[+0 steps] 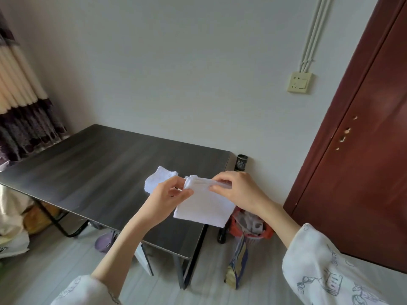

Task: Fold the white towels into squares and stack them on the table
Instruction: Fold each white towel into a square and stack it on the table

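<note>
— What do we see from the head camera?

— We see a dark wood-grain rectangular counter (92, 172) set against a pale wall. Above its near right corner we hold a folded white terry towel (204, 208) in the air with both hands; its lower part hangs down past the counter's right edge.

— How do our hands sit on it?

— Our left hand (167, 197) pinches the towel's upper left corner between thumb and curled fingers. Our right hand (237, 190) pinches the layered top edge a little to the right, fingers bent over the fold. Both hands grip the same towel, near each other.

— Any other towel?

— Yes, a second white folded towel (159, 178) lies on the counter just beyond our left hand, partly hidden by it. We cannot tell how neatly it is folded.

— And around the counter?

— On the right stands a dark red wooden door (363, 128), with a cream wall socket (300, 83) on the wall beside it. On the floor by the counter's right end sits an orange-red bin (248, 227), and a black cylindrical container (241, 163) stands near the wall. At far left hangs a cream and purple curtain (19, 102).
</note>
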